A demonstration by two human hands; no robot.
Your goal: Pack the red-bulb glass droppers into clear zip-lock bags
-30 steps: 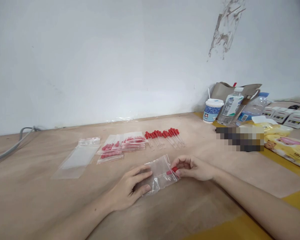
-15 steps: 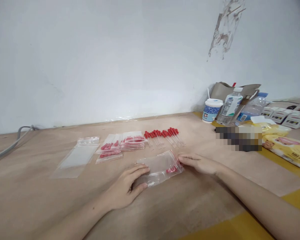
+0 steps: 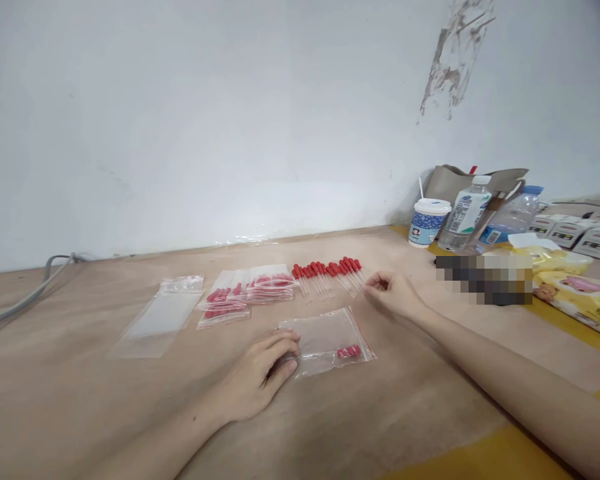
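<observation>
A clear zip bag (image 3: 320, 333) lies flat on the table, with a few red dropper bulbs (image 3: 349, 351) inside near its right, zipper end. My left hand (image 3: 267, 370) grips the bag's left edge between thumb and fingers. Behind the bag, droppers (image 3: 327, 270) with red bulbs and thin clear tubes lie in small groups. My right hand (image 3: 393, 290) is at the right end of this row, its fingertips pinched beside the tube ends; whether a dropper is between them is hidden. To the left lies a pile of filled zip bags (image 3: 247, 293).
Flat unfilled bags (image 3: 163, 317) lie at the left, near a grey cable (image 3: 30, 300). At the right stand a lidded cup (image 3: 429, 223), a clear bottle (image 3: 465, 213), a blue-capped bottle (image 3: 515, 213) and white boxes (image 3: 570, 233). A yellow wipes pack (image 3: 580, 293) lies in front.
My right hand has left the bag's zipper end and moved back to the droppers, its fingers now pinched. My left hand stays at the bag. The view has shifted slightly.
</observation>
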